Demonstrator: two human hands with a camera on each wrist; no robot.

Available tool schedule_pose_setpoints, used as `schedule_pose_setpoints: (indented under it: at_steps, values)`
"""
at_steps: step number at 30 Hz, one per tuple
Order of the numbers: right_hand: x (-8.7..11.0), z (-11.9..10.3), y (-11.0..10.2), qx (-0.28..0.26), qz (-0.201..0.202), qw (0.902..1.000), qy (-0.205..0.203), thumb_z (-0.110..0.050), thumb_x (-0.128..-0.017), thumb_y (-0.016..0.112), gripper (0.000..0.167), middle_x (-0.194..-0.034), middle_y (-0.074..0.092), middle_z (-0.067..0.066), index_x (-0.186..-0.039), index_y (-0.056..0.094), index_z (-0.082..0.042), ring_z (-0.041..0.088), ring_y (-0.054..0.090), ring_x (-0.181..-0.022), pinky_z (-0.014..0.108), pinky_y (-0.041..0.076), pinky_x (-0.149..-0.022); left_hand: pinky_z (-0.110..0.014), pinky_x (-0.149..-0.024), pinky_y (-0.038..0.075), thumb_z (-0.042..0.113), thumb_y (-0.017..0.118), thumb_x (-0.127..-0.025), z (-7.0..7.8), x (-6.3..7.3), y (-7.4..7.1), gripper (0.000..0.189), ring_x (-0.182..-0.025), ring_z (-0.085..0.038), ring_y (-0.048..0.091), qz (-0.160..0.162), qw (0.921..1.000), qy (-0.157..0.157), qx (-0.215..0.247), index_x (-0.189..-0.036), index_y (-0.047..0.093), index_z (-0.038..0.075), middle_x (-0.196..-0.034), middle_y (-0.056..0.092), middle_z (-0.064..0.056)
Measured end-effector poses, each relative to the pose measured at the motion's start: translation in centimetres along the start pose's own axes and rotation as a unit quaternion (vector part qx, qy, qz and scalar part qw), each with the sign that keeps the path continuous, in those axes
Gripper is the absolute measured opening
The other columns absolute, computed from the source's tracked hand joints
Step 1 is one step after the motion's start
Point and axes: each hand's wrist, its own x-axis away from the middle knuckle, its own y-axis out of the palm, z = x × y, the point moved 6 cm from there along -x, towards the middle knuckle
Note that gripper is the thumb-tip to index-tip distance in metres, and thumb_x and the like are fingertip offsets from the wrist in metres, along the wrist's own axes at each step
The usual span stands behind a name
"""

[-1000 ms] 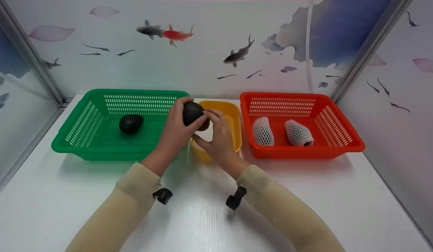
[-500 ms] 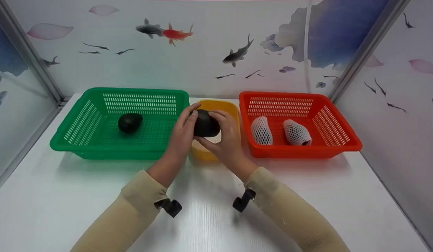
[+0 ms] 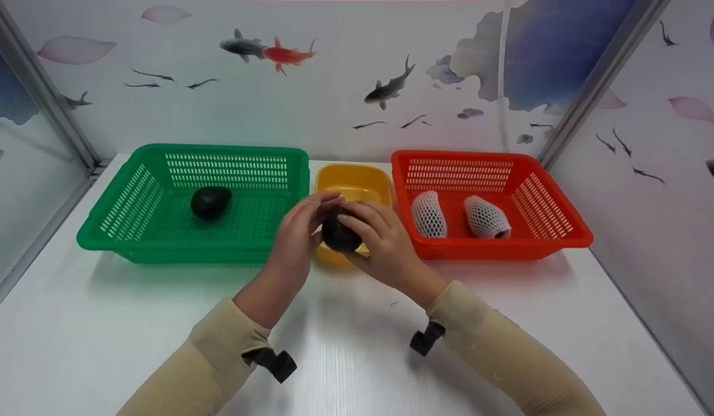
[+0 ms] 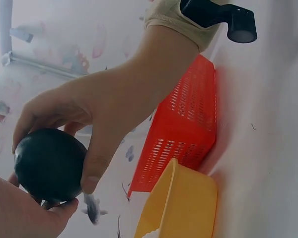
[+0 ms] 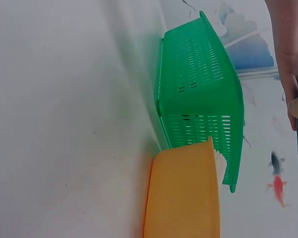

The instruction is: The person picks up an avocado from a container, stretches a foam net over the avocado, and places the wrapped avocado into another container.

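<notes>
Both hands hold a dark avocado (image 3: pixel 339 234) over the front of the yellow bin (image 3: pixel 357 176). My right hand (image 3: pixel 391 245) grips it with fingers over the top and thumb below. Curved fingers of my left hand (image 3: pixel 290 242) hold its left side; some fingertips are hidden behind the fruit. In the left wrist view, the avocado (image 4: pixel 50 164) sits between the right hand (image 4: pixel 104 101) and the left hand (image 4: pixel 25 210). Another avocado (image 3: pixel 211 203) lies in the green basket (image 3: pixel 186 254). Something white (image 5: pixel 220 166) with a scalloped edge shows at the yellow bin.
A red basket (image 3: pixel 501 252) stands at right, holding two white foam net sleeves, one upright-leaning (image 3: pixel 429 215), one lying (image 3: pixel 487 218). Walls printed with fish enclose the white table (image 3: pixel 345 358). The yellow bin sits between the two baskets.
The avocado has come down and toward me, turning in the hands. My right hand has shifted its fingers over the fruit's top, and my left hand has moved round its left side.
</notes>
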Motion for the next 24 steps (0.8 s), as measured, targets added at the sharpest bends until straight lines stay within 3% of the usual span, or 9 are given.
schedule_pose_setpoints:
  at_steps: [7, 13, 19, 24]
  values:
    - [1.1, -1.2, -0.7, 0.073, -0.045, 0.9916, -0.097, -0.021, -0.089, 0.071, 0.047, -0.14, 0.052, 0.01, -0.131, 0.049, -0.016, 0.03, 0.046, -0.127, 0.044, 0.037, -0.106, -0.038, -0.107, 0.036, 0.024, 0.033, -0.107, -1.7, 0.9, 0.1, 0.041, -0.125, -0.024, 0.049, -0.015, 0.997, -0.074, 0.019, -0.143, 0.047, 0.011, -0.137, 0.05, -0.013]
    - [2.0, -1.3, -1.1, 0.046, -0.094, 0.9875, -0.117, -0.016, -0.093, 0.066, 0.047, -0.143, 0.045, 0.012, -0.135, 0.043, -0.017, 0.028, 0.043, -0.131, 0.039, 0.037, -0.107, -0.042, -0.101, 0.043, 0.021, 0.038, -0.106, -3.3, 1.9, 0.3, 0.044, -0.118, -0.028, 0.056, -0.043, 0.9912, -0.125, 0.001, -0.149, 0.038, 0.011, -0.14, 0.047, -0.018]
    - [2.6, -1.6, -1.4, -0.002, -0.13, 0.9849, -0.114, -0.02, -0.093, 0.066, 0.05, -0.146, 0.043, 0.015, -0.138, 0.046, -0.012, 0.031, 0.041, -0.134, 0.043, 0.037, -0.106, -0.042, -0.098, 0.046, 0.017, 0.046, -0.102, -4.0, 2.4, -0.1, 0.045, -0.111, -0.03, 0.06, -0.035, 0.9912, -0.127, -0.006, -0.147, 0.038, 0.011, -0.133, 0.051, -0.021]
    - [2.7, -1.8, -1.8, -0.017, -0.14, 0.9864, -0.084, -0.034, -0.082, 0.078, 0.068, -0.148, 0.04, 0.018, -0.139, 0.048, -0.012, 0.036, 0.037, -0.137, 0.057, 0.026, -0.11, -0.046, -0.099, 0.044, 0.015, 0.052, -0.1, -4.3, 2.6, -0.5, 0.047, -0.112, -0.032, 0.059, -0.04, 0.9924, -0.109, -0.041, -0.144, 0.038, 0.01, -0.126, 0.052, -0.021]
